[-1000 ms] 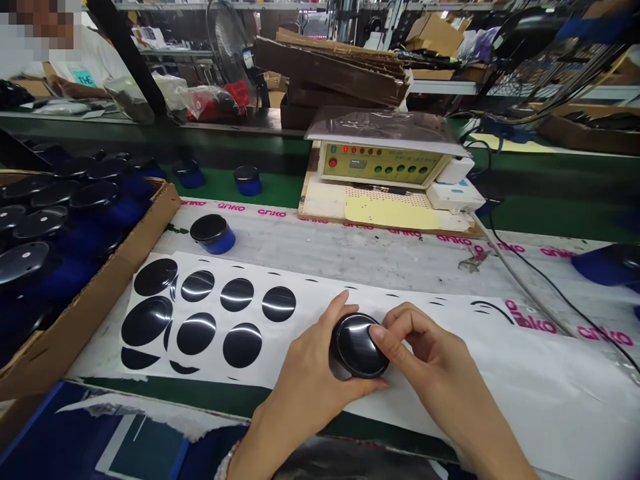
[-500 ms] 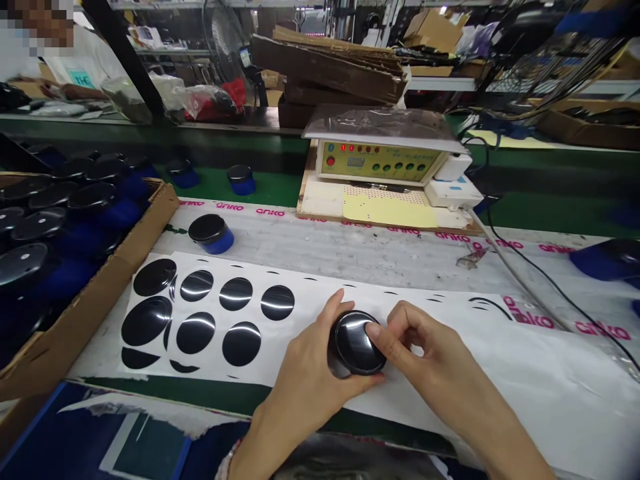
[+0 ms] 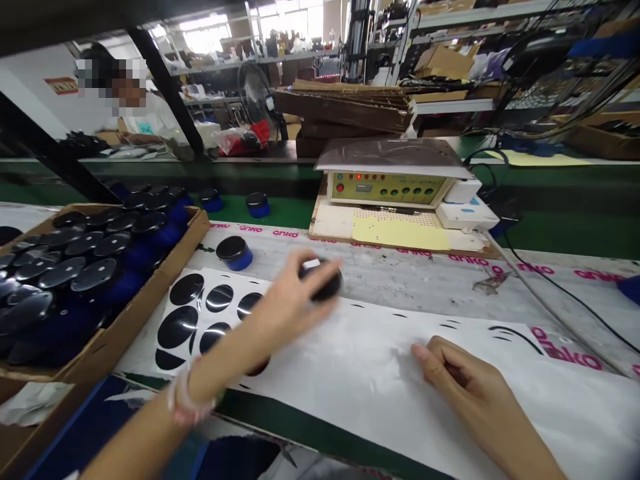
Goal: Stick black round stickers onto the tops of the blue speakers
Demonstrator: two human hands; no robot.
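We look from one camera worn on the person's head, facing forward and down along a long workbench [image 3: 380, 273]. We sit close above the left hand [image 3: 285, 300] and right hand [image 3: 465, 387], which fill the lower frame, while our view reaches well beyond to distant shelving [image 3: 450, 20] at the top.

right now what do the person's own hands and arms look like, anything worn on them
Both the left hand and the right hand are bare, with no gloves, and no sleeve shows on either forearm. The only thing worn is a pale pink bracelet on the left wrist; it is too blurred to tell its make. No rings show.
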